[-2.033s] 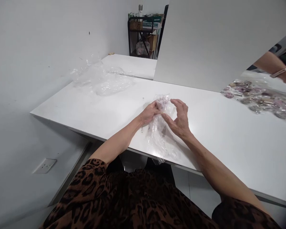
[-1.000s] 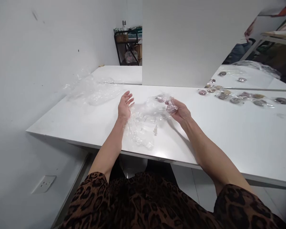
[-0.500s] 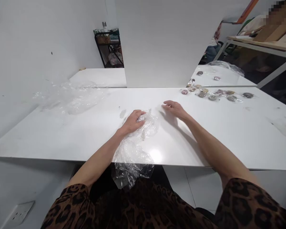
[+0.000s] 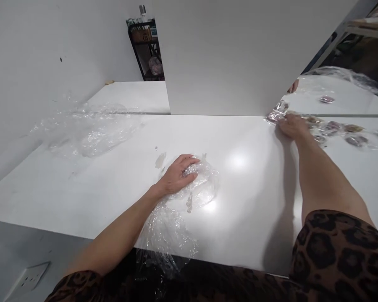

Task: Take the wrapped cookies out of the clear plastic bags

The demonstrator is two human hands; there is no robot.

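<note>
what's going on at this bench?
A person is handling clear plastic and small wrapped pieces at a white table. The left hand is on a crumpled clear plastic sheet or bag, part of which hangs over the near edge. The right hand is stretched out to the wrapped pieces by the bottom right corner of the upright panel; whether it grips one isn't clear. Another heap of clear plastic lies on the left.
</note>
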